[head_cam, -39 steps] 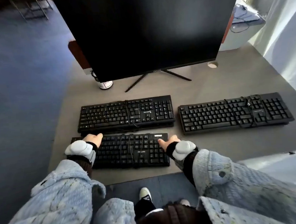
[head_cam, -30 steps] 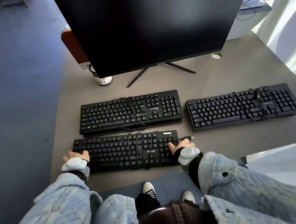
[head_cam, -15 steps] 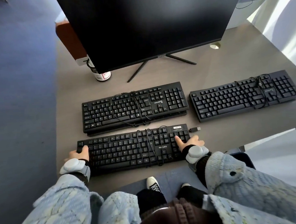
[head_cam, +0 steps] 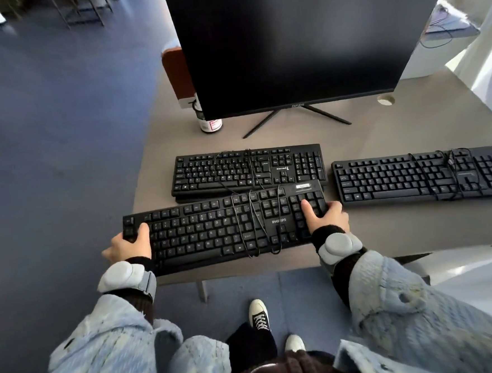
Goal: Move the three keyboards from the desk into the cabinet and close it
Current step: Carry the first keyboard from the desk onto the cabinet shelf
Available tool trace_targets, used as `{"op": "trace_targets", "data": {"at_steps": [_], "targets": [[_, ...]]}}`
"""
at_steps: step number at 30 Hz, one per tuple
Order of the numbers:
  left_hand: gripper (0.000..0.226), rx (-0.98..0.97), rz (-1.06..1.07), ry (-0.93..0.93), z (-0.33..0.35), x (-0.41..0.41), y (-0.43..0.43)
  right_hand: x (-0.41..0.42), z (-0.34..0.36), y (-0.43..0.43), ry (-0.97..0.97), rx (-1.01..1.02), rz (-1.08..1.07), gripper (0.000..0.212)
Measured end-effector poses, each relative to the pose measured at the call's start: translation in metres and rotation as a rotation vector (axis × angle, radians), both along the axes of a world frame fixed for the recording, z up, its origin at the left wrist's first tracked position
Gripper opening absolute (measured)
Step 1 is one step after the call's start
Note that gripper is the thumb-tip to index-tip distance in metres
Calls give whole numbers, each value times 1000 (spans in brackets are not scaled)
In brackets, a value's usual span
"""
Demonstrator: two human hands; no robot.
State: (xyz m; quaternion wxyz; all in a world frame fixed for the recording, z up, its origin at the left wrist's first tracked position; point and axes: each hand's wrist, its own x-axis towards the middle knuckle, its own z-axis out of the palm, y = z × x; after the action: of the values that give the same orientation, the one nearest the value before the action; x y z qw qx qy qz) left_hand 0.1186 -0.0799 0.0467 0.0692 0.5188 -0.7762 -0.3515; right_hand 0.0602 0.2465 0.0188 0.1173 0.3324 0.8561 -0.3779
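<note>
Lifting now: both hands, left hand and right hand, clamp the Philips keyboard, raised off the grey desk; blue carpet around.

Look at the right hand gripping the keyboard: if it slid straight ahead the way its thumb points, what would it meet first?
Probably the rear keyboard: the right hand holds the Philips keyboard, thumb pointing up-left toward it. Depth is unclear.
</note>
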Motion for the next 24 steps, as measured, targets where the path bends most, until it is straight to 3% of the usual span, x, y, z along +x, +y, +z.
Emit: {"op": "trace_targets", "data": {"at_steps": [12,24], "targets": [[49,-20,190,94,40,114,-32,19,64,-71,285,-64,167,77],[57,-112,481,214,108,191,-200,34,111,-307,379,-103,393,81]]}}
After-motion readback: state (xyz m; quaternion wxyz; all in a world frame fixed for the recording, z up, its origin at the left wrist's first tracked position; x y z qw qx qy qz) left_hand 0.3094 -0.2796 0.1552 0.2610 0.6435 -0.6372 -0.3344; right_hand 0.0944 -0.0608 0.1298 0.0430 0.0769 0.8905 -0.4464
